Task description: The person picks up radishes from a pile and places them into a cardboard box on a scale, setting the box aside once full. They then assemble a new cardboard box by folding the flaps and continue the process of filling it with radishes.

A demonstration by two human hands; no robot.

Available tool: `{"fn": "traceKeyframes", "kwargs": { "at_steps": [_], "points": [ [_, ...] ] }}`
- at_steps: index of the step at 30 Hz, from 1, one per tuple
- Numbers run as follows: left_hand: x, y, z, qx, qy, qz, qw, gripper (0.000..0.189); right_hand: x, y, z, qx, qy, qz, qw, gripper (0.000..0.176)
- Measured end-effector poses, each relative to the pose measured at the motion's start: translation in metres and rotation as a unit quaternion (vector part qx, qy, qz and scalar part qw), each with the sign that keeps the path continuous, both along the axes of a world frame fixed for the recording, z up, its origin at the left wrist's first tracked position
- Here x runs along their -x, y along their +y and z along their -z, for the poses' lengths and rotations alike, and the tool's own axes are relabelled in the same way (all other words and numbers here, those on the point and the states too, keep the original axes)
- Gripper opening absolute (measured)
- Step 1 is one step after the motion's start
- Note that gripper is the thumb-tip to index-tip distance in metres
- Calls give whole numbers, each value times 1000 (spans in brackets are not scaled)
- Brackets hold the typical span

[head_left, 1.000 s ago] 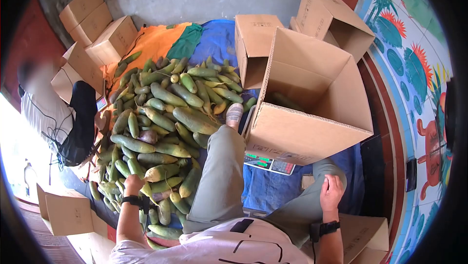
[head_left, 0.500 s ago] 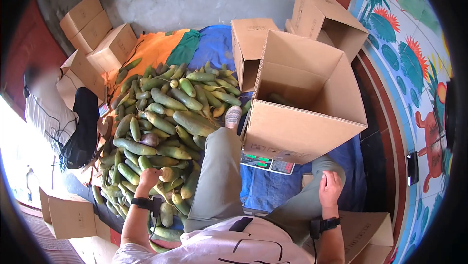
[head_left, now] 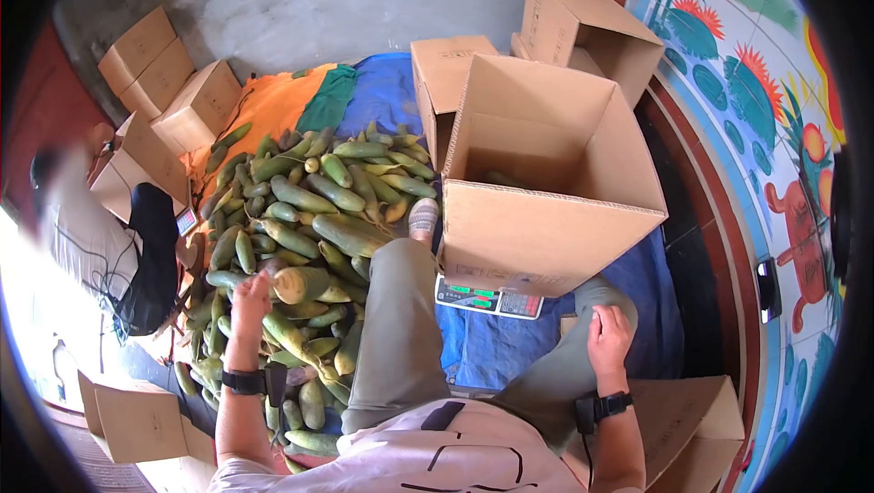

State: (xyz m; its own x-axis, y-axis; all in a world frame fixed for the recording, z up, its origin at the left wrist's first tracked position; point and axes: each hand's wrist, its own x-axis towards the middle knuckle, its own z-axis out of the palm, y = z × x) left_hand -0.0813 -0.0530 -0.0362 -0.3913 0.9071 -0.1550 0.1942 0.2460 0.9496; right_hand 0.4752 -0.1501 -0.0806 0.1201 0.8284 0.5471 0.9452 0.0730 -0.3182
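My left hand (head_left: 251, 300) is closed at the pale end of a thick green radish (head_left: 304, 284), above the left part of a large heap of green radishes (head_left: 350, 229). Part of the grip is hidden from this angle. My right hand (head_left: 609, 336) rests by my right knee with its fingers curled in and nothing visible in them. Before me a tall open cardboard box (head_left: 551, 233) stands on a digital scale (head_left: 489, 298) with lit green digits. Deep in the box's shadow lies something greenish, probably a radish.
Other cardboard boxes stand behind the big one (head_left: 592, 20), at back left (head_left: 196, 106), front left (head_left: 141, 416) and right of me (head_left: 683, 420). Another person (head_left: 96, 229) sits at the left. Blue tarp (head_left: 482, 347) covers the floor; a painted tile wall (head_left: 737, 83) curves along the right.
My left hand has moved up and away from me over the heap, with the thick radish moving along. My right hand stays by the knee, fingers more curled. The view has shifted slightly.
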Motion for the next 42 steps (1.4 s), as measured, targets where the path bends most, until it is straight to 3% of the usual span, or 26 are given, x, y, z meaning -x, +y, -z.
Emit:
{"fn": "traceKeyframes", "kwargs": {
  "at_steps": [8,24,29,32,35,37,38,40,42],
  "points": [
    [-10,17,-62,-138,-87,17,986,36,1,-1,-1,-4,3,3,1000,13],
    [-37,17,-96,-218,-106,46,969,31,-1,-1,0,-7,5,3,1000,16],
    [-67,36,-144,-241,-91,82,963,34,-1,1,0,-5,4,3,1000,17],
    [-90,51,-177,-288,-155,68,943,37,1,0,-3,-7,3,7,1000,17],
    [-114,67,-213,-309,-205,109,922,39,1,1,-2,-7,3,6,1000,18],
    [-128,84,-228,-365,-268,205,867,39,0,1,-2,-6,-2,7,1000,18],
    [-136,93,-232,-364,-268,206,868,39,0,2,-2,-8,-7,7,1000,18],
    [-156,112,-238,-329,-363,324,809,38,0,2,-2,-2,-8,4,1000,18],
    [-198,118,-242,-327,-333,305,830,39,-1,1,-3,6,-8,2,1000,18]
  ]
}}
